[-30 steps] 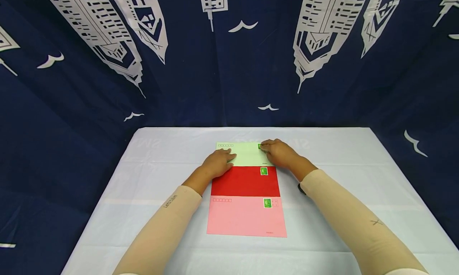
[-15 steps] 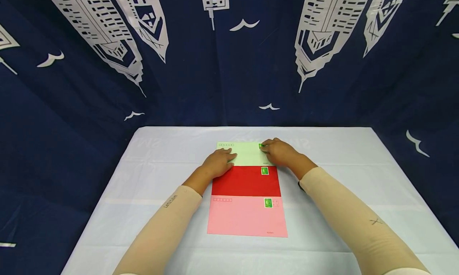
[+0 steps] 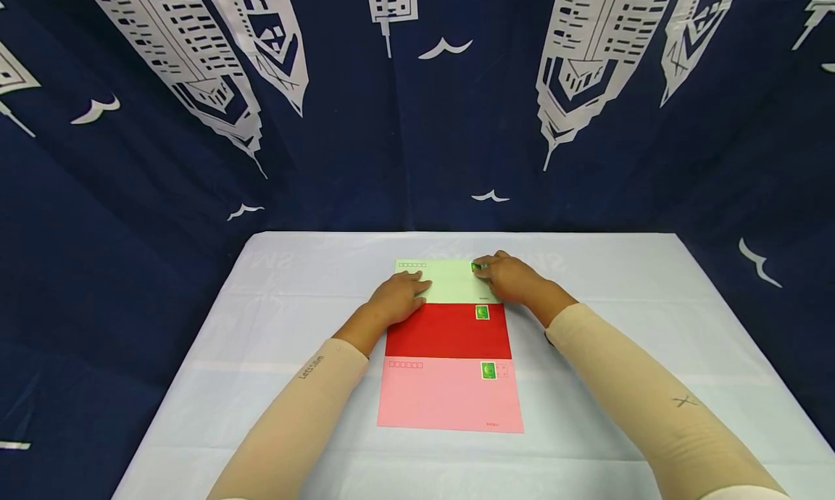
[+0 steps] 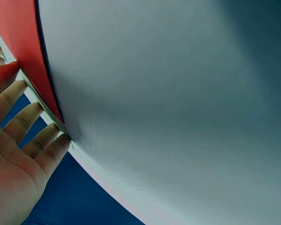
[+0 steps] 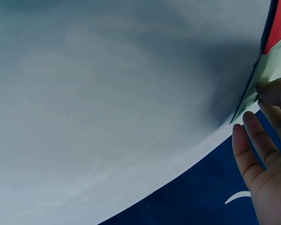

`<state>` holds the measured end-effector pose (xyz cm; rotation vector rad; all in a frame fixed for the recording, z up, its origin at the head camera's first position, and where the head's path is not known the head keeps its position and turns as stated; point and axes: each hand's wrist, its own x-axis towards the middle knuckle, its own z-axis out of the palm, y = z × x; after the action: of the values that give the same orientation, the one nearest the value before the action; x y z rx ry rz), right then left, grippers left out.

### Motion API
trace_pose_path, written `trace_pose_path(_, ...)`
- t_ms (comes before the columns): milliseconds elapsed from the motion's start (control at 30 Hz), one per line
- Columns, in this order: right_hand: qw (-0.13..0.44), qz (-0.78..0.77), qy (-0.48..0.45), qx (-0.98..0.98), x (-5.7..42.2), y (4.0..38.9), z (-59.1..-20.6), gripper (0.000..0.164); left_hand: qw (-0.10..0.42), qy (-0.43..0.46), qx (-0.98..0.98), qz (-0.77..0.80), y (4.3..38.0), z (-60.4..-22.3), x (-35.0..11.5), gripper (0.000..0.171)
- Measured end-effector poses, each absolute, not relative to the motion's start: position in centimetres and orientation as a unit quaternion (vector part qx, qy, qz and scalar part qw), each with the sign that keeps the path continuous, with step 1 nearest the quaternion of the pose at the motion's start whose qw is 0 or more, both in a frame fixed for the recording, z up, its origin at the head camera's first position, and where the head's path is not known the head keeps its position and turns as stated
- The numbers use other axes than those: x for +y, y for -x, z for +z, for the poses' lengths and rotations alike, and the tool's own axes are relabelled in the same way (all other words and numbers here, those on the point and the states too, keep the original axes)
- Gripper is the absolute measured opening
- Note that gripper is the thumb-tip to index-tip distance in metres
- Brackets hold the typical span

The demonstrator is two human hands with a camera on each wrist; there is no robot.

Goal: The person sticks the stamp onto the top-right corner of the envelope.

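Three envelopes lie in a column on the white table: light green [image 3: 450,282] at the far end, red [image 3: 446,332] in the middle, pink [image 3: 446,398] nearest. My left hand [image 3: 396,297] rests with spread fingers on the left part of the green envelope, its thumb near the red one. At the green envelope's top right corner, my right hand [image 3: 512,277] touches a small green stamp [image 3: 475,267], partly hidden by the fingers. In the right wrist view its thumb and fingertips meet the envelope's corner, the fingers fairly straight. Green stamps also sit on the red [image 3: 482,312] and pink [image 3: 488,370] envelopes.
A white cloth covers the table [image 3: 587,384], whose far edge lies just beyond the green envelope. Behind it hangs a dark blue curtain [image 3: 398,159] printed with white buildings and birds.
Both hands keep nearly the same places. The right fingertips shift very slightly over the stamp on the green envelope; the envelopes stay put.
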<state>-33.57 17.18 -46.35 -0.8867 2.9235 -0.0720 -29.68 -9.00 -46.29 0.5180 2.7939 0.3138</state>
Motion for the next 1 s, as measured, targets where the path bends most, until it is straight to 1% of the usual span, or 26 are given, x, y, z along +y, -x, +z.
trace_pose_path(233,0.044,0.012,0.311,0.949,17.14,33.7,-46.1,0.048,0.14,-0.182,0.967,0.114,29.68,-46.36,-9.05,0.051)
trace_pose_path(467,0.068,0.001,0.298,0.952,16.97,33.83,-46.05,0.05,0.138,-0.184,0.966,0.114,29.7,-46.4,-9.03,0.05)
trace_pose_path(700,0.069,0.006,0.304,0.95,17.16,33.84,-46.05,0.052,0.137,-0.185,0.967,0.113,29.75,-46.49,-8.99,0.05)
trace_pose_path(1000,0.075,0.001,0.29,0.954,17.17,33.76,-46.02,0.053,0.137,-0.185,0.967,0.111,29.76,-46.52,-8.95,0.05)
